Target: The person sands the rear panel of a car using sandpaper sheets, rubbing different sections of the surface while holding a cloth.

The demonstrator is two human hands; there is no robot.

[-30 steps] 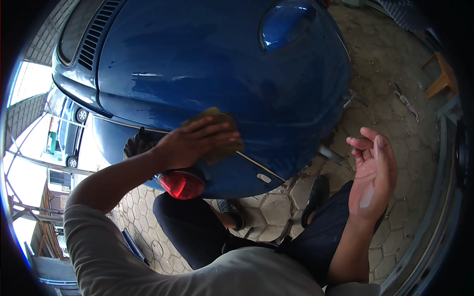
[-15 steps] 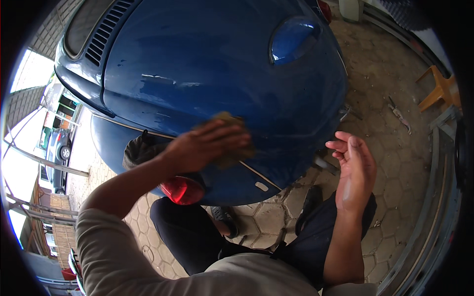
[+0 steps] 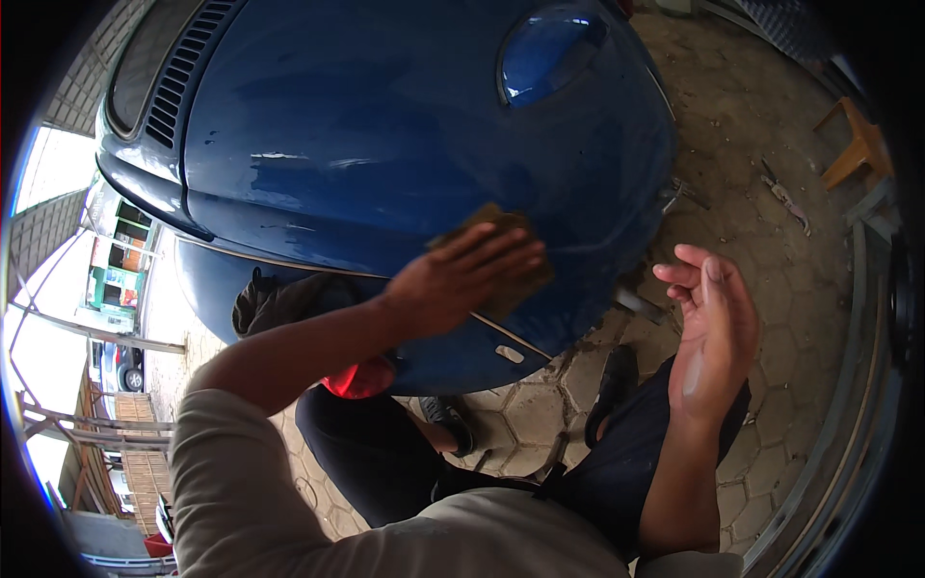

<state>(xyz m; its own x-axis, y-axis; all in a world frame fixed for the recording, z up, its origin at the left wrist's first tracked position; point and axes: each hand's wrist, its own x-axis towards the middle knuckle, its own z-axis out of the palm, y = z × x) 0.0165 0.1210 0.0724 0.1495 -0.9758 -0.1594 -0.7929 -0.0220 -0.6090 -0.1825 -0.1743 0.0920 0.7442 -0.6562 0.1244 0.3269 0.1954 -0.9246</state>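
Note:
Flat on the blue car's rear bodywork [image 3: 385, 125], my left hand [image 3: 462, 275] presses an olive-brown cloth [image 3: 532, 275] against the paint. The cloth sticks out around the fingers, and its underside is hidden. Below that forearm is a red tail light [image 3: 358, 379], partly covered by the arm. A dark crumpled cloth [image 3: 279, 301] lies on the fender beside the arm. My right hand [image 3: 713, 328] is raised in the air above my right knee, fingers loosely bent and apart, holding nothing. Pale smudges mark its palm.
Another blue light housing or lid [image 3: 551, 58] shows at the upper right of the bodywork. A pipe [image 3: 638, 306] juts out below the car. On the paving at right lie a tool-like object [image 3: 788, 202] and an orange stool [image 3: 858, 149]. Metal rails [image 3: 848, 405] run along the right.
My left hand has slid the olive-brown cloth to the right across the paint. The right hand has shifted slightly right, still raised and empty. The view has moved a little.

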